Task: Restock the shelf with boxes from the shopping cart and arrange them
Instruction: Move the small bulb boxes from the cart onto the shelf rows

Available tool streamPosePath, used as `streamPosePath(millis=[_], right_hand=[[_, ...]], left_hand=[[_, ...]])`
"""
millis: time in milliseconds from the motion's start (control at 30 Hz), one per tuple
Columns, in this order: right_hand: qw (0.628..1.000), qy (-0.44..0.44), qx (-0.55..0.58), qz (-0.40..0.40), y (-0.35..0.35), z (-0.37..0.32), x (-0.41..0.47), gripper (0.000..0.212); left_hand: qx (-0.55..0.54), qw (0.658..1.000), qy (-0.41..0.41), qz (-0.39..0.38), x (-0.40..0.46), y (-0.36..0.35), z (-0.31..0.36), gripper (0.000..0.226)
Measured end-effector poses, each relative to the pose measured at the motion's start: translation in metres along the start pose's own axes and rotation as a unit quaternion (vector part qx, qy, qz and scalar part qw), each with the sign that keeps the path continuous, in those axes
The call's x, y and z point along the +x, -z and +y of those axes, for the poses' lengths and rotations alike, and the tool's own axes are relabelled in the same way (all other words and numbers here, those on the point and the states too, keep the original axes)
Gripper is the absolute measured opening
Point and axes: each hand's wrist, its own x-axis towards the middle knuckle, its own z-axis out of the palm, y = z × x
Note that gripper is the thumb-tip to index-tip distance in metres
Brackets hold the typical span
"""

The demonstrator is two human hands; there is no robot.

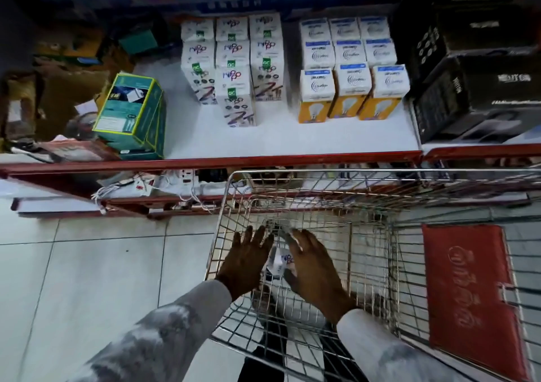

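Both of my hands reach down into the wire shopping cart (231,194). A small white box (278,261) with a purple logo lies tilted between them near the cart's bottom. My left hand (246,261) is at its left side and my right hand (313,267) at its right, fingers spread and uncurled. On the white shelf (292,138) stand matching white boxes with purple logos (237,71) in three rows, one row reaching further forward. Right of them, white and yellow bulb boxes (351,83) stand in a three-by-three block.
A green box (131,112) leans at the shelf's left end beside cardboard clutter. Black cartons (474,89) fill the shelf's right end. The shelf has a red front edge (205,162), with cables and sockets below. A red flap (468,294) lies on the cart's right.
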Motion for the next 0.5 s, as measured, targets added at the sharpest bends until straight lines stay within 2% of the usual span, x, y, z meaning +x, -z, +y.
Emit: streamPosePath(millis=[133,300,500], right_hand=[[0.997,-0.037,0.003,-0.061,-0.035,-0.005,-0.002,0.087],[0.995,-0.069,0.016,-0.071,-0.038,-0.009,0.002,0.063],[0.994,-0.057,-0.001,-0.089,0.013,-0.006,-0.011,0.067]], left_hand=[[0.048,0.999,-0.014,0.005,0.003,-0.008,0.006,0.082],[0.04,0.998,-0.018,0.043,0.005,-0.012,0.005,0.077],[-0.019,0.995,0.0,0.102,-0.021,0.019,0.009,0.074]])
